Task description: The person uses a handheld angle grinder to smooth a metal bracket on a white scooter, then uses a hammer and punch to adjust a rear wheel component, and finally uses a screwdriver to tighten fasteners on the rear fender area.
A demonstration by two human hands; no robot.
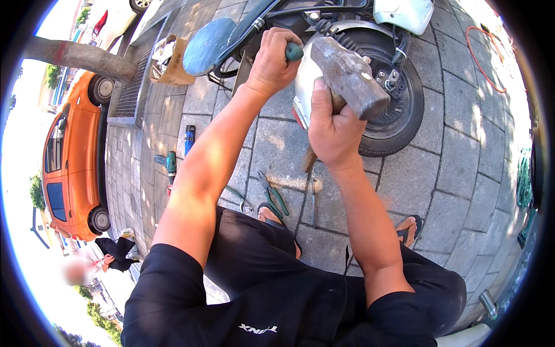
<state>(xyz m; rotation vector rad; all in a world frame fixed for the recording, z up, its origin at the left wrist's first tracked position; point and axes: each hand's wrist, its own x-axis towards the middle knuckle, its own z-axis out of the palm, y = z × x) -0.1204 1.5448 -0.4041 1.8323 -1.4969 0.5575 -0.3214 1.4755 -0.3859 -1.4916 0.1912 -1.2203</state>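
Observation:
My left hand (270, 68) is wrapped round a tool with a dark green handle (294, 52). Only the handle's rounded end shows; the rest is hidden by my fist and the scooter parts. In my right hand (336, 136) is a club hammer (347, 76), gripped close under its worn grey head. Its wooden handle (310, 160) sticks out below my fist. Just beyond both hands stands a motor scooter (306, 69), with a white body panel and a black wheel (416, 113). The hammer head overlaps the wheel in view; I cannot tell whether they touch.
On the paving by my feet lie green-handled pliers (274, 195) and a thin metal rod (314, 202). Farther left are a green drill (170, 164) and a blue tool (189, 139). A cardboard box (180, 69), an orange car (81, 156) and a seated person (115, 254) are beyond.

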